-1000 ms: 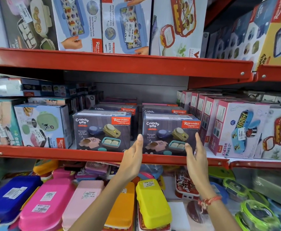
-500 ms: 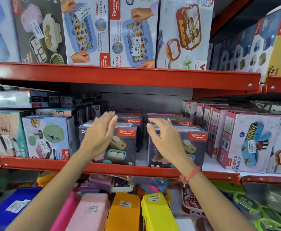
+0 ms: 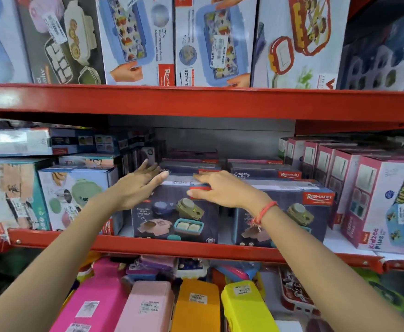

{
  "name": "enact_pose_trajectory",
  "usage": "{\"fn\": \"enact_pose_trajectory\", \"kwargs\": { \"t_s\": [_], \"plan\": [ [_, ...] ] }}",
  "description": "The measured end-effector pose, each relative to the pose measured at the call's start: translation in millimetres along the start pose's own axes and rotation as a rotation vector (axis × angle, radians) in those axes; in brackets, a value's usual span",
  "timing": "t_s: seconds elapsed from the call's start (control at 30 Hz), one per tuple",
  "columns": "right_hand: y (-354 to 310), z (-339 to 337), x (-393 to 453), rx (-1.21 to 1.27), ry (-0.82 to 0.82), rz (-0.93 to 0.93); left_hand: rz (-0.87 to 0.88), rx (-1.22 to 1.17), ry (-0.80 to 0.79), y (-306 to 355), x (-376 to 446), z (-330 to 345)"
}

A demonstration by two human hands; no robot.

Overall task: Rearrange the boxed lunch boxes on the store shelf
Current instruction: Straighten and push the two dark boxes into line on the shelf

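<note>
Two dark purple Crunchy Bite lunch box cartons stand side by side at the front of the middle shelf: the left carton [image 3: 175, 216] and the right carton [image 3: 292, 212]. More of the same cartons [image 3: 265, 172] sit in rows behind them. My left hand [image 3: 138, 188] reaches over the left carton's top left corner, fingers spread, palm down. My right hand [image 3: 222, 190] lies flat on the left carton's top front edge, fingers pointing left. Neither hand is closed around a carton.
The red shelf rail [image 3: 172, 248] runs along the front, and a red upper shelf [image 3: 196, 101] sits close above. Pale blue cartons [image 3: 76, 195] stand on the left, pink Kidzee cartons [image 3: 383, 202] on the right. Loose coloured lunch boxes [image 3: 196, 305] lie below.
Both hands rose from below the right carton and shifted left, onto the top of the left carton. The view moved closer to the shelf.
</note>
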State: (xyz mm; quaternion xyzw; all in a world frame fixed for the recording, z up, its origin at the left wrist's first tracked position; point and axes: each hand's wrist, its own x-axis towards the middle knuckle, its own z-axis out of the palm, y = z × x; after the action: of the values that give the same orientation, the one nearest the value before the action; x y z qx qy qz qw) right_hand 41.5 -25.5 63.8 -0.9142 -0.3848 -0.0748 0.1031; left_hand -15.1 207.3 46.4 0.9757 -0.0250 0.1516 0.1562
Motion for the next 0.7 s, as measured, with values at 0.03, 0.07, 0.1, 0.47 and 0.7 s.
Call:
{"fn": "enact_pose_trajectory", "kwargs": {
  "t_s": [0.03, 0.07, 0.1, 0.47, 0.7],
  "plan": [
    [1.2, -1.5, -1.5, -0.006, 0.007, -0.005, 0.009, -0.015, -0.007, 0.4, -0.5, 0.0],
    [2.5, -2.6, -2.4, -0.006, 0.01, -0.007, 0.021, -0.02, -0.01, 1.9, -1.8, -0.2],
    [3.1, -3.4, -3.7, -0.002, 0.011, -0.011, 0.027, -0.025, -0.009, 3.9, -2.8, 0.3],
    [13.2, -31.4, 38.2, 0.094, -0.029, 0.214, -0.27, -0.027, -0.153, 17.9, 39.4, -32.9],
    [21.5, -24.5, 57.0, 0.069, -0.104, 0.297, -0.345, 0.089, -0.302, 17.7, 59.8, -27.1]
  ]
}}
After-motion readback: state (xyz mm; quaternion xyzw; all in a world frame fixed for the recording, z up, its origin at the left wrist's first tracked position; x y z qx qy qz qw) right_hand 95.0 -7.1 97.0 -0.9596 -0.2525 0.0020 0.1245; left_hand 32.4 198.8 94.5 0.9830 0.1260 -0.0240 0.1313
